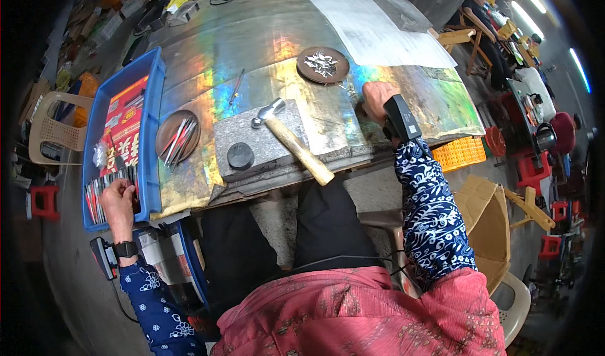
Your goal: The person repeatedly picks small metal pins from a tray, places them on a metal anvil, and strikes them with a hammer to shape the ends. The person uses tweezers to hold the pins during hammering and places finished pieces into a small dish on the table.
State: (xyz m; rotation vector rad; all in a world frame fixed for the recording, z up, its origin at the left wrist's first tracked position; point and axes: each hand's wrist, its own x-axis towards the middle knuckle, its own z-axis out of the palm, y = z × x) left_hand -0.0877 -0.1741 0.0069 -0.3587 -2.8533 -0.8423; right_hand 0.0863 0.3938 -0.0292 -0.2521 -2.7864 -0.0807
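Note:
My left hand (118, 198) reaches into the near end of a blue plastic tray (153, 97) at the table's left edge, fingers on a row of thin red-and-silver pieces (104, 186). Whether it grips one is hidden by the fingers. My right hand (376, 97) rests on the shiny metal-covered table (252, 41), fingers curled down near small metal bits; nothing held shows. A wooden-handled hammer (293, 143) lies between my hands on a grey stone slab (242, 135), beside a round black puck (240, 155).
A brown dish (162, 145) holds thin metal sticks; another brown dish (309, 66) farther back holds silver scraps. White paper (372, 28) covers the far right of the table. An orange crate (463, 152), cardboard box and red stools stand to the right, where a person sits.

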